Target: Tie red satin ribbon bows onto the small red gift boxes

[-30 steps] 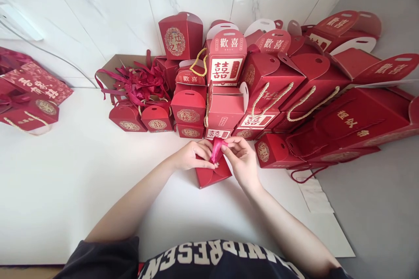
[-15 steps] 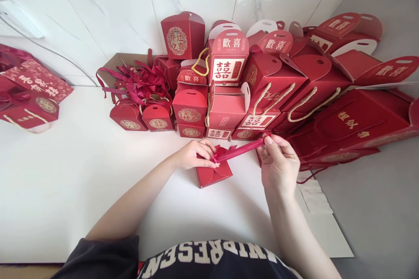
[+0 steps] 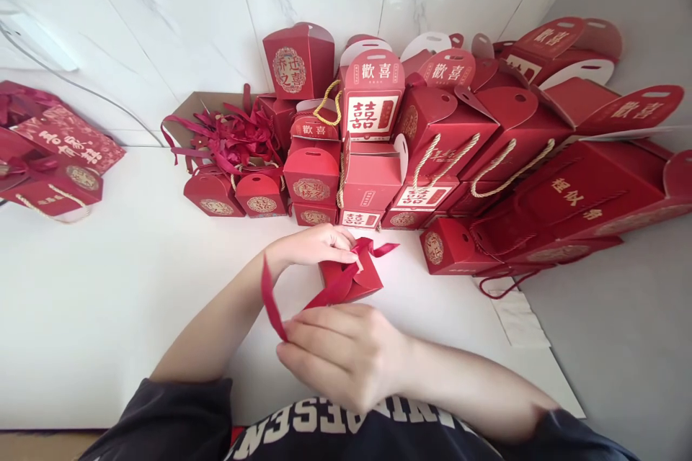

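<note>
red ribbon [image 3: 336, 289] runs over the top of a small red box [image 3: 370, 276], which sits on the white table [image 3: 135, 302] between both hands. left hand [image 3: 318, 245]: thumb and fingers pinched on the ribbon at the box top. right hand [image 3: 349, 351]: fingers clamped together on the ribbon's long end, nearer the body, covering part of its length. stacked gift boxes [image 3: 374, 169] stand just behind, crowding the far side. beyond, left: carton [image 3: 189, 106] with loose ribbons [image 3: 232, 140]. right: large red bag [image 3: 567, 191], tilted.
</note>
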The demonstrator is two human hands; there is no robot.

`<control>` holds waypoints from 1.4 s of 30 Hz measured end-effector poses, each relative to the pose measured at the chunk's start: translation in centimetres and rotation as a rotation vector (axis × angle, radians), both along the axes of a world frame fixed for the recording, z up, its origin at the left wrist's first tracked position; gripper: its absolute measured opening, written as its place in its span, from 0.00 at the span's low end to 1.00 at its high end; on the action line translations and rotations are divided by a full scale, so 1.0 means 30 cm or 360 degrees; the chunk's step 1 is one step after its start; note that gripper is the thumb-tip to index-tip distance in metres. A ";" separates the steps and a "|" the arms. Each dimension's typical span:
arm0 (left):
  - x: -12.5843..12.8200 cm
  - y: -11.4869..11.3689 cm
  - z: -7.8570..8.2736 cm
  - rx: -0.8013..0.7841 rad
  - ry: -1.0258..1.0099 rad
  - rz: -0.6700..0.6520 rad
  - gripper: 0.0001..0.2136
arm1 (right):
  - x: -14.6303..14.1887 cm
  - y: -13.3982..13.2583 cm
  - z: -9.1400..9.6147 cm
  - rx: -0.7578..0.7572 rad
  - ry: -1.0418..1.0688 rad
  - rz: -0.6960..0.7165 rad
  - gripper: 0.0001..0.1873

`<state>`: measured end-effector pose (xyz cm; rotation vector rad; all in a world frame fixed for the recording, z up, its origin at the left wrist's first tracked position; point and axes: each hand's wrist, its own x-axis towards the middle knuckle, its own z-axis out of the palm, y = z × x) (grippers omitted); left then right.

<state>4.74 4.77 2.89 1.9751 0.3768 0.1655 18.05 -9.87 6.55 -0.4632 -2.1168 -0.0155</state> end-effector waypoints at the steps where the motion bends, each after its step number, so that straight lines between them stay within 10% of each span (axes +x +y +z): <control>1: 0.007 0.002 0.015 -0.0002 0.0038 -0.0009 0.13 | -0.023 0.004 -0.018 0.0090 -0.0090 -0.0029 0.08; 8: 0.033 -0.024 0.046 0.0150 0.0198 0.0056 0.10 | -0.135 0.051 -0.141 0.0342 -0.0471 0.0068 0.10; 15: 0.019 -0.072 0.004 0.0429 0.0155 0.0236 0.12 | -0.159 0.059 -0.188 0.0101 -0.0622 0.0140 0.12; 20: 0.028 -0.065 0.002 0.0524 0.0117 0.0138 0.12 | -0.022 0.094 -0.098 -0.0366 -0.0137 0.0290 0.15; 22: 0.030 -0.066 0.011 0.0535 0.0108 0.0146 0.09 | 0.068 0.145 -0.079 -0.0710 0.0017 0.0023 0.14; 24: 0.028 -0.070 0.028 0.0531 0.0124 0.0177 0.10 | 0.155 0.203 -0.087 -0.1102 0.0029 -0.0270 0.14; 29: 0.027 -0.072 0.082 0.0512 0.0255 0.0096 0.14 | 0.274 0.279 -0.156 -0.1612 -0.0066 -0.0138 0.18; 37: 0.036 -0.048 0.103 0.0351 0.0319 -0.0057 0.12 | 0.290 0.283 -0.170 -0.1840 0.0046 0.0433 0.14; 42: 0.016 -0.029 0.065 0.0132 0.0353 0.0039 0.11 | 0.308 0.244 -0.164 -0.1578 0.0203 0.0117 0.13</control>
